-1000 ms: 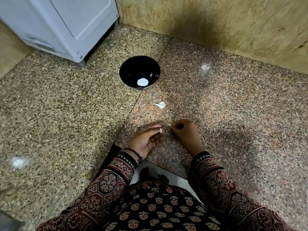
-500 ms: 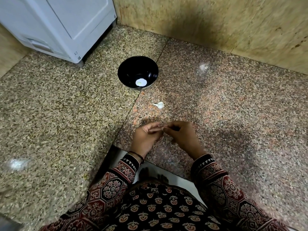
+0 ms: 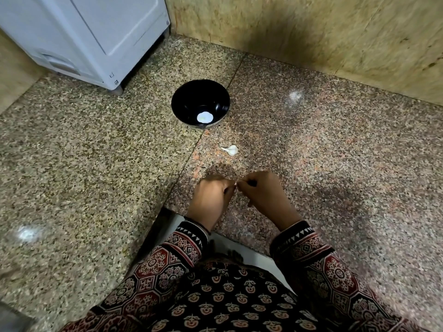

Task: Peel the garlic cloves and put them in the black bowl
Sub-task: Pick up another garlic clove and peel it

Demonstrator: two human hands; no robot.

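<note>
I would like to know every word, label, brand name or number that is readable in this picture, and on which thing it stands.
No text can be read.
On the white appliance, two tiny marks at its lower corner are too small to read.
On the black bowl, no label shows; the pale spot inside bears no writing.

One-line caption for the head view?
Left hand and right hand pinch a garlic clove; another clove lies near the black bowl.

White appliance, speckled granite surface, beige stone wall
</note>
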